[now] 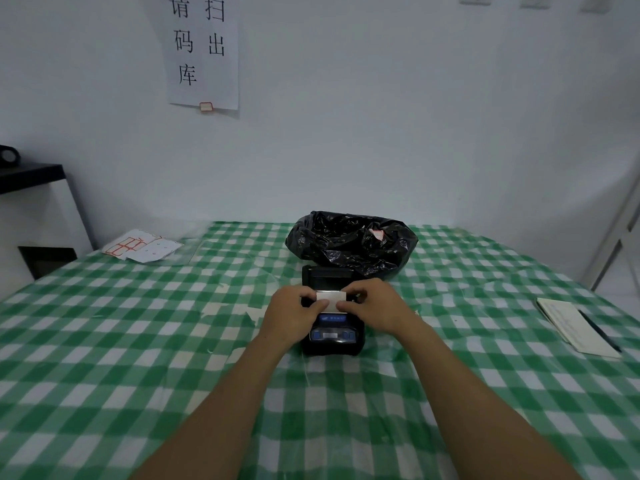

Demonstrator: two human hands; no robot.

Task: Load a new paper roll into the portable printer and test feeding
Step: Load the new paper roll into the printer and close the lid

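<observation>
A small black portable printer (pixel 333 337) with blue buttons sits mid-table, its lid (pixel 325 276) tipped open toward the far side. A white paper roll (pixel 330 300) lies across the open compartment. My left hand (pixel 290 310) grips the roll's left end and my right hand (pixel 375 306) grips its right end, thumbs on the paper's near edge. The compartment under the roll is hidden by the paper and my fingers.
A crumpled black plastic bag (pixel 349 242) lies just behind the printer. Label sheets (pixel 140 247) rest at the far left of the green checked tablecloth (pixel 138 341). A notebook with a pen (pixel 578 327) lies at the right. A black shelf (pixel 31 174) stands left.
</observation>
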